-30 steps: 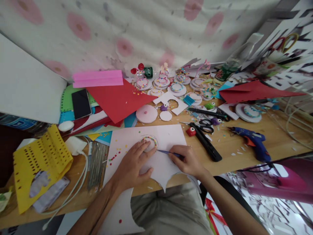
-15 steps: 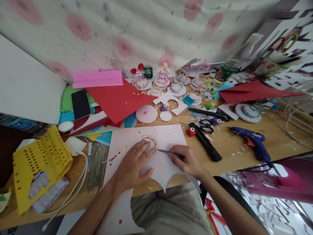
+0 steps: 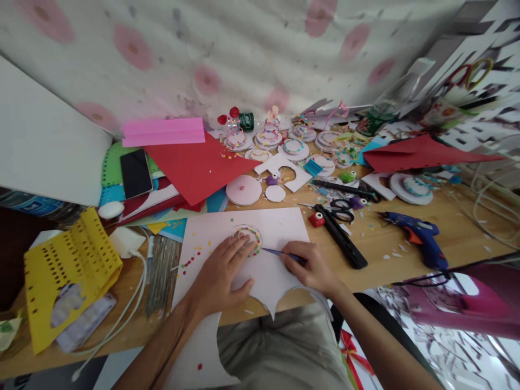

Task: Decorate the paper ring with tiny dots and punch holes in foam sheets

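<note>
A white paper sheet (image 3: 280, 227) with a scalloped lower edge lies in front of me. On it rests a small ring of colourful dots (image 3: 257, 238), with thin circles around it. My left hand (image 3: 221, 268) lies flat over the ring's left part, fingers stretched and thumb apart, hiding some of it. Closed around slim blue tweezers (image 3: 280, 252), my right hand (image 3: 311, 265) rests on the sheet's right side. The tweezers' pointed tip is beside the ring's right edge. Small red and yellow paper pieces (image 3: 190, 261) are scattered left of my left hand.
Decorated white discs (image 3: 294, 149) stand at the back. Rightward are a black stick-like tool (image 3: 341, 236), scissors (image 3: 342, 211), a red punch (image 3: 317, 219) and a blue glue gun (image 3: 422, 235). On the left lie a phone (image 3: 136, 173), yellow punched paper (image 3: 67, 281) and white cables (image 3: 140, 281).
My left fingers have shifted slightly on the ring, and a little more of its lower right side shows. The tweezers and my right hand stay nearly where they were.
</note>
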The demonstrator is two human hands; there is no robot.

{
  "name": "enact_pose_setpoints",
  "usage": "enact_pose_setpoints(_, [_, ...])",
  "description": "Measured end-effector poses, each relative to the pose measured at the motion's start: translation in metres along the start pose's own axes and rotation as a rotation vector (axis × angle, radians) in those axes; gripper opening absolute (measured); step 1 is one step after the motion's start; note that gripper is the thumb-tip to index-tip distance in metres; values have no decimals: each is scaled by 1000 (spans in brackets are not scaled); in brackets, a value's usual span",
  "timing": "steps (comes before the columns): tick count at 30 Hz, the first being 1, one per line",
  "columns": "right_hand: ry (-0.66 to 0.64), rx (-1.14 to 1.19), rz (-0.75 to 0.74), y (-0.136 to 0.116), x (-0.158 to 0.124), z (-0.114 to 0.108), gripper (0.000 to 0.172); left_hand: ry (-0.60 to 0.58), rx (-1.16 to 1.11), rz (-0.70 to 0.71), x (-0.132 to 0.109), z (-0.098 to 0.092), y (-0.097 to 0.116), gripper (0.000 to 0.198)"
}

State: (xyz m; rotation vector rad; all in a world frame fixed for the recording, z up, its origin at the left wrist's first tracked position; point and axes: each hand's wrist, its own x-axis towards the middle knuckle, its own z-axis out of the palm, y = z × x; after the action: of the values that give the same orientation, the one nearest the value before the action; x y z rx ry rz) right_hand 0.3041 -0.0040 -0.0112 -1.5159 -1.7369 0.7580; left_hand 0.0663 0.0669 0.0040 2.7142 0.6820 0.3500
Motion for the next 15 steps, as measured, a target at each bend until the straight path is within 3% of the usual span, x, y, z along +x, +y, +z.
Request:
enact_pose_setpoints(3, [21,72,25,-2,-1,-2,33,125,6,30,-1,-7,1,54])
enact_pose_setpoints(7, [83,118,29,-2,-4,-4,32,271,48,14,-16,-28,3,15])
enact_pose_setpoints(12, [189,156,43,6,-8,-3,27,426,62,-214,-51,-46,2,16])
enact_pose_setpoints(15, [241,175,41,6,-14,-1,24,543,-63,-337,-62,-51,9,14])
